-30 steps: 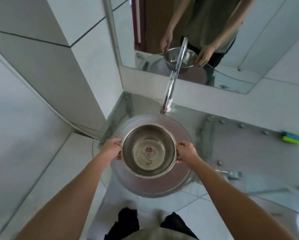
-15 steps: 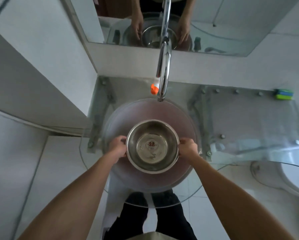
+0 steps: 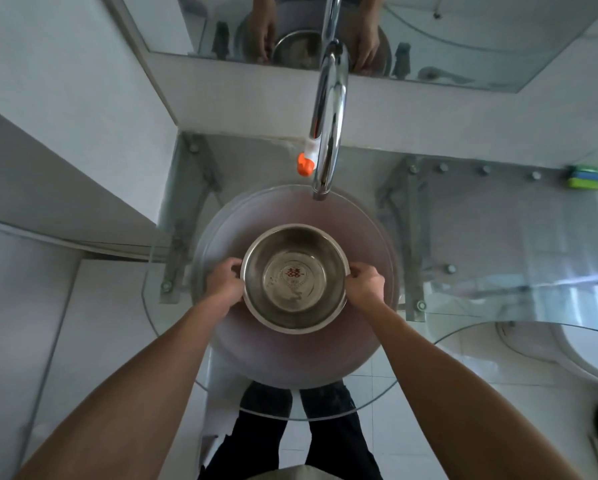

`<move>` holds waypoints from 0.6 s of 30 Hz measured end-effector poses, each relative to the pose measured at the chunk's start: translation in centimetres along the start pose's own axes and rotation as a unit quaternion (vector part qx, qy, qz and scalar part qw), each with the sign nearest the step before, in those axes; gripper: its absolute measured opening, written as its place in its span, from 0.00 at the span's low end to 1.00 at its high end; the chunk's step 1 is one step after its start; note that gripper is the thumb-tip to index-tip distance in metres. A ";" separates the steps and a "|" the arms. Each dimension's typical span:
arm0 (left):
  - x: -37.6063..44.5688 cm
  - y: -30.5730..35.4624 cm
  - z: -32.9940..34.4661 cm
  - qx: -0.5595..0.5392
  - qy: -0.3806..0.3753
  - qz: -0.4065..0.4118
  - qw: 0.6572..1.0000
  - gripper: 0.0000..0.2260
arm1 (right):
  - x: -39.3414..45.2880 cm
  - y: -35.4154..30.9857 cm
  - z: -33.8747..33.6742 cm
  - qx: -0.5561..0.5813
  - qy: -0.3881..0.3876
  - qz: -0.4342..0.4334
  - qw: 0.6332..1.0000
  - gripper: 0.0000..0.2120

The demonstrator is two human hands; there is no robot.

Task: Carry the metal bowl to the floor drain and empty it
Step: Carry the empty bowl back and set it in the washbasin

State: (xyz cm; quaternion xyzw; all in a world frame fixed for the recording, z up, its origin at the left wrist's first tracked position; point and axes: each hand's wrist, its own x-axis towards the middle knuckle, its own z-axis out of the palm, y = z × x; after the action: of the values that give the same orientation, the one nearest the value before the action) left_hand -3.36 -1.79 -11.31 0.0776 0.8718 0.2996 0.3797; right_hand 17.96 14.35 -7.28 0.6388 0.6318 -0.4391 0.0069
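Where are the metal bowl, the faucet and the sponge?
metal bowl (image 3: 294,278): head view, inner bottom with red mark.
faucet (image 3: 328,109): head view, curved chrome spout.
sponge (image 3: 587,177): head view, top face, far right on glass shelf.

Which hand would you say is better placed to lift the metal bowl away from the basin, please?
Neither alone: the left hand and right hand grip opposite sides of the metal bowl rim, evenly balanced. Lifting with both looks safest.
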 end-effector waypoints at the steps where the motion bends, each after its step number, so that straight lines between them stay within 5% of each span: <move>1: 0.1 -0.1 0.0 -0.002 -0.001 0.000 1.000 0.19 | 0.0 -0.1 -0.1 0.000 0.001 -0.004 1.000 0.16; 10: 0.5 -1.0 0.6 0.026 0.004 0.019 0.999 0.19 | 0.4 0.2 0.0 -0.023 0.025 -0.079 0.996 0.16; 18: 0.1 -0.3 0.2 0.051 -0.020 0.023 0.998 0.22 | 0.6 0.5 0.0 -0.022 -0.002 -0.060 0.998 0.14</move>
State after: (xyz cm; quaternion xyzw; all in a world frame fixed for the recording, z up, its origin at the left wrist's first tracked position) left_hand -3.28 -1.91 -11.64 0.1228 0.8762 0.2614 0.3859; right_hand 18.26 14.76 -7.91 0.5990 0.6781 -0.4260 -0.0043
